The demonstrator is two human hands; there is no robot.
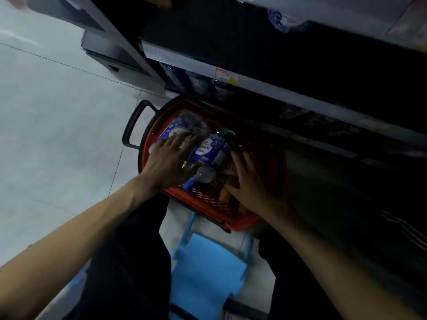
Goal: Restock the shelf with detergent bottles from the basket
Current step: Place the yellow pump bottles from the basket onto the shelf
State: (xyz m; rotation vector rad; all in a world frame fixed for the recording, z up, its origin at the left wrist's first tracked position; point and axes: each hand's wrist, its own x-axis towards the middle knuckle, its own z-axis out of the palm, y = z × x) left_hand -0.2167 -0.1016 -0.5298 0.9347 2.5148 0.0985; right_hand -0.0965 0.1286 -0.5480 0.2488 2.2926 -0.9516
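Slotted red plastic basket (203,200), clear blue-labelled bottles (209,150)

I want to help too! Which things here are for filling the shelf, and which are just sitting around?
For the job: red basket; blue-label detergent bottles lying in it; shelf; left hand and right hand, both reaching into the basket.

Just around: blue stool; grey floor; price tag.
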